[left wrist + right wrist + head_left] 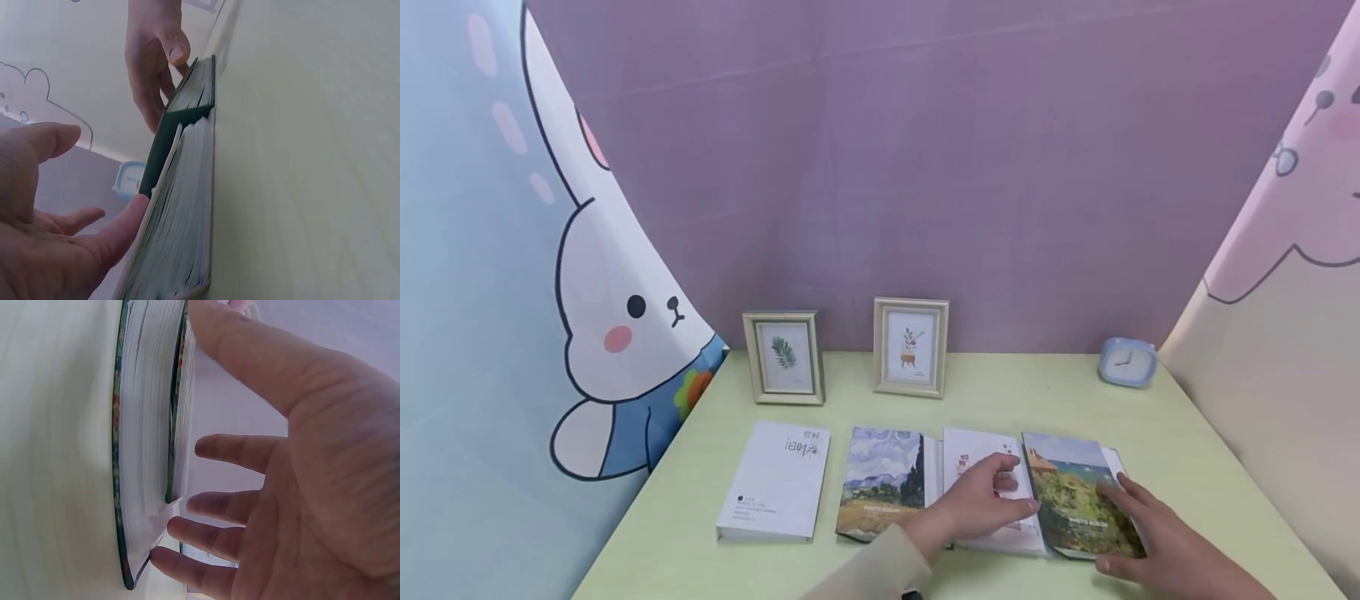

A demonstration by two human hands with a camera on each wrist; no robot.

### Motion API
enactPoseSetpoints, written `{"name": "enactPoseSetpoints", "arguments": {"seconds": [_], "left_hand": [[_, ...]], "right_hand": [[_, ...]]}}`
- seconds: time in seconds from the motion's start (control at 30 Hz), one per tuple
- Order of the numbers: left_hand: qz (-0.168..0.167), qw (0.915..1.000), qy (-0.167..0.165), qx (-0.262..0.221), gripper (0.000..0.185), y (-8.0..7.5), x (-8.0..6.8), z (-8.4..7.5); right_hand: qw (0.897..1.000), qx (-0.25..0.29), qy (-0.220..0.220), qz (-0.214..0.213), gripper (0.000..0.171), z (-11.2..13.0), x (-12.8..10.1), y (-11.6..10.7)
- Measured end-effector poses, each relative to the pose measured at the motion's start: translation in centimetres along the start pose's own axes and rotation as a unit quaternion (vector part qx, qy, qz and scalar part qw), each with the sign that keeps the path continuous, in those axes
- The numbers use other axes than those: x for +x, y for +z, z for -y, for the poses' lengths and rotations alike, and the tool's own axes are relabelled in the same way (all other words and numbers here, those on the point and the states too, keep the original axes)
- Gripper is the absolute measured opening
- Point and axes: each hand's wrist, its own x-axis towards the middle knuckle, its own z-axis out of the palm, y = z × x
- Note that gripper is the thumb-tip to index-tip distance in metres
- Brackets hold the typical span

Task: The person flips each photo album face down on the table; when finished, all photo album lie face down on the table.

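Observation:
Four books lie in a row on the pale green table (985,392): a white book (775,483), a painted-sky book (883,479), a white-and-pink book (973,454) and a landscape-cover book (1071,492) that overlaps it. My left hand (1011,483) rests flat on the white-and-pink book, its fingertips against the landscape book's left edge. My right hand (1123,521) touches that book's right edge, thumb at the front corner. In the left wrist view my left hand (87,212) lies beside the stacked book edges (184,187). The right wrist view has my right hand (212,450) spread next to the page block (144,425).
Two small picture frames (784,357) (911,346) stand behind the books. A blue clock (1126,362) sits at the back right. Cartoon-printed curtains (512,292) close in both sides, and a purple backdrop (925,167) rises behind the table.

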Motion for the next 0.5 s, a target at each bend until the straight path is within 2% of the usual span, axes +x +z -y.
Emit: {"name": "enactPoseSetpoints", "arguments": {"seconds": [0.17, 0.5], "left_hand": [[0.013, 0.9998, 0.012, 0.012, 0.062, 1.0, 0.2, -0.1], [0.011, 0.9987, 0.013, 0.047, 0.064, 2.4, 0.4, -0.5]], "right_hand": [[0.999, -0.012, 0.028, 0.027, 0.109, 0.1, 0.3, -0.1], [1.0, -0.026, -0.006, -0.003, 0.102, -0.5, 0.6, 0.1]]}}
